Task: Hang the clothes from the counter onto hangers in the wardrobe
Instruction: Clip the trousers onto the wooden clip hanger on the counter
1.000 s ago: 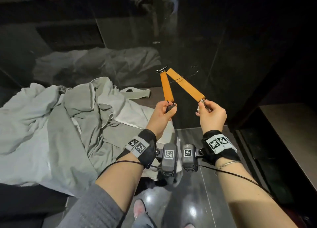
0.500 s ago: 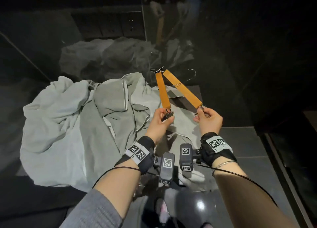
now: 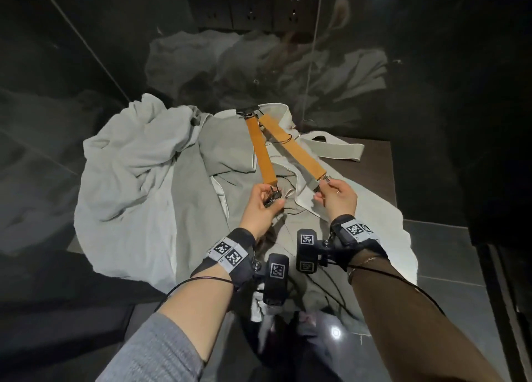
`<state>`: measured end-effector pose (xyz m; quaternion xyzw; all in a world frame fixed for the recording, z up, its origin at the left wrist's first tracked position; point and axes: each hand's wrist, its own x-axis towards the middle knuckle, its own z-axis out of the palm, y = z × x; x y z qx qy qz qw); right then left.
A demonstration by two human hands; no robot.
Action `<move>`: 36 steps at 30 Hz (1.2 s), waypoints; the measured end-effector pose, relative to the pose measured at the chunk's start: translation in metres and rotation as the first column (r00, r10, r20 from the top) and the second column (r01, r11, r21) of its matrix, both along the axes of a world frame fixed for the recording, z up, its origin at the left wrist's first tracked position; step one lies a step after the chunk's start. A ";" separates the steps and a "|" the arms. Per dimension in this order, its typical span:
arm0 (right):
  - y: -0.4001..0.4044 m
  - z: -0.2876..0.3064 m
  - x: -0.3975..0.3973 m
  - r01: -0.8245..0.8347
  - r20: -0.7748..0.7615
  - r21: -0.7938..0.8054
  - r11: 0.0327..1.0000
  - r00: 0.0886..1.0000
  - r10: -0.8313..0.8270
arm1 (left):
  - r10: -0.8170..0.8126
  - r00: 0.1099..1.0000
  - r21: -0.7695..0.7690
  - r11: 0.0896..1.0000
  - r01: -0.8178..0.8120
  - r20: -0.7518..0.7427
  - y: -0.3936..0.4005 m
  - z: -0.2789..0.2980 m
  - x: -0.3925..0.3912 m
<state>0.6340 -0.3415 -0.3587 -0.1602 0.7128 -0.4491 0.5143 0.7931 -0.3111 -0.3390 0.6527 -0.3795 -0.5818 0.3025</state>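
Two orange wooden clip hangers are held over a heap of grey clothes (image 3: 138, 186) on the dark counter (image 3: 371, 174). My left hand (image 3: 260, 206) pinches the metal clip at the near end of the left hanger (image 3: 260, 151). My right hand (image 3: 336, 200) pinches the clip end of the right hanger (image 3: 296, 151). The far ends of both hangers meet near a black clip (image 3: 247, 111) over the clothes. A wire hook (image 3: 283, 140) sticks out from the right hanger's middle.
A glossy black wall (image 3: 259, 59) behind the counter reflects the clothes. A light grey strap (image 3: 334, 148) lies at the counter's right rear. Dark tiled floor (image 3: 449, 255) lies to the right. Sensor boxes (image 3: 276, 278) hang from both wrist bands.
The view has tilted down and left, so the clothes heap now fills the centre. Both hands have lowered the hangers toward the clothes, still holding the same clip ends.
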 end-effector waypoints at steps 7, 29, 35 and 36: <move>-0.008 -0.015 0.006 -0.032 0.096 0.043 0.999 0.995 0.028 | 0.027 0.999 0.025 0.999 -0.028 0.041 -0.006 -0.008 0.006; -0.072 0.002 0.016 -0.510 -0.415 0.066 0.858 0.768 0.488 | -0.078 0.598 -0.090 0.965 0.246 0.798 -0.110 0.014 -0.004; -0.069 -0.006 0.010 -0.613 -0.475 0.162 0.773 0.639 0.606 | -0.056 0.371 -0.078 0.938 0.337 0.927 -0.118 0.003 -0.006; -0.067 -0.008 0.008 -0.617 -0.473 0.174 0.768 0.632 0.615 | -0.081 0.358 -0.050 0.938 0.344 0.930 -0.117 0.002 -0.006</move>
